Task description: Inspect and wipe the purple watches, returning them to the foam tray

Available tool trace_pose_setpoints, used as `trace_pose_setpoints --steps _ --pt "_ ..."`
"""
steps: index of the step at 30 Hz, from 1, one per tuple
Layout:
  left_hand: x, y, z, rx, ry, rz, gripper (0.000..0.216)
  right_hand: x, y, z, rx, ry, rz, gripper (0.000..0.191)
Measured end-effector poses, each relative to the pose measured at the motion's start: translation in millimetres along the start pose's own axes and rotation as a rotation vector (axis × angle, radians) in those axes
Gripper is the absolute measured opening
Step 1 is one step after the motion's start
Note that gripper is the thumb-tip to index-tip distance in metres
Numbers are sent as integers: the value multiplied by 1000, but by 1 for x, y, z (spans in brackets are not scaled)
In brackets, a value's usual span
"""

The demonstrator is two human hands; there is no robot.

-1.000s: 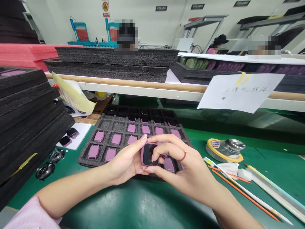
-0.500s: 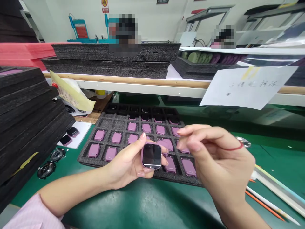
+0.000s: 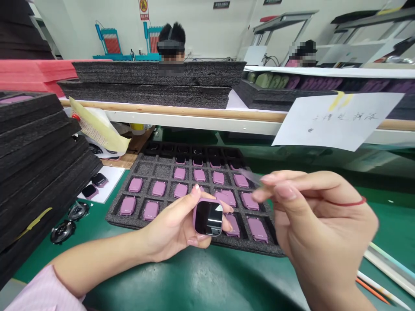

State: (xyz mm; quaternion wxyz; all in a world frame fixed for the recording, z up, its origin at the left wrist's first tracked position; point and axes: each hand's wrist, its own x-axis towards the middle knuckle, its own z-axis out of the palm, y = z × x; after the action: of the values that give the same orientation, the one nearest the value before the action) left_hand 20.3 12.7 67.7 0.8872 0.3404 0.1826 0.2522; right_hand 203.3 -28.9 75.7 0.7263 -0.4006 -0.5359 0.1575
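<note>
Held in the curled fingers of the bare left hand [image 3: 171, 226], a square mauve smartwatch with a glossy black screen [image 3: 208, 218], screen turned up and tilted toward the camera, thumb along the upper edge of the case. Position of this watch: over the front rows of a black foam tray with square compartments [image 3: 145, 168], close to the tray's near edge.

To the right of the watch, the raised bare right hand [image 3: 319, 220], thumb and forefinger pressed together and pinching one end of a thin strip of clear plastic film [image 3: 251, 177]. Around this hand, a thin red band [image 3: 348, 201].

In most compartments, mauve smartwatches lying face down [image 3: 180, 190]. Under the tray, a green work mat [image 3: 194, 276]. On the left, a tall stack of black foam trays [image 3: 42, 160], and beside it a white card [image 3: 112, 185] with two dark-screened watches [image 3: 99, 180]. Above, on the shelf edge, a white paper sheet with handwriting [image 3: 333, 121].
</note>
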Motion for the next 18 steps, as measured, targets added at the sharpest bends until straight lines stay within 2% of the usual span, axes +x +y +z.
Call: trace_pose_setpoints --steps 3,5,8,11,15,18 --pt "-1 1 1 -10 -9 11 43 0 -1 -2 -44 14 -23 19" --pt "-1 1 1 -10 -13 14 44 0 -2 -1 -111 -5 -112 28" --pt "-2 1 2 -14 -19 14 47 0 -1 -3 -237 -80 -281 30" --pt "-3 2 2 -23 -16 10 47 0 1 -9 -358 -161 -385 35" --pt "-2 4 3 -13 -16 4 48 1 -5 -17 -434 -379 -502 40" --pt "-2 4 4 -8 -4 4 47 -5 -12 -21 -443 -554 -479 38"
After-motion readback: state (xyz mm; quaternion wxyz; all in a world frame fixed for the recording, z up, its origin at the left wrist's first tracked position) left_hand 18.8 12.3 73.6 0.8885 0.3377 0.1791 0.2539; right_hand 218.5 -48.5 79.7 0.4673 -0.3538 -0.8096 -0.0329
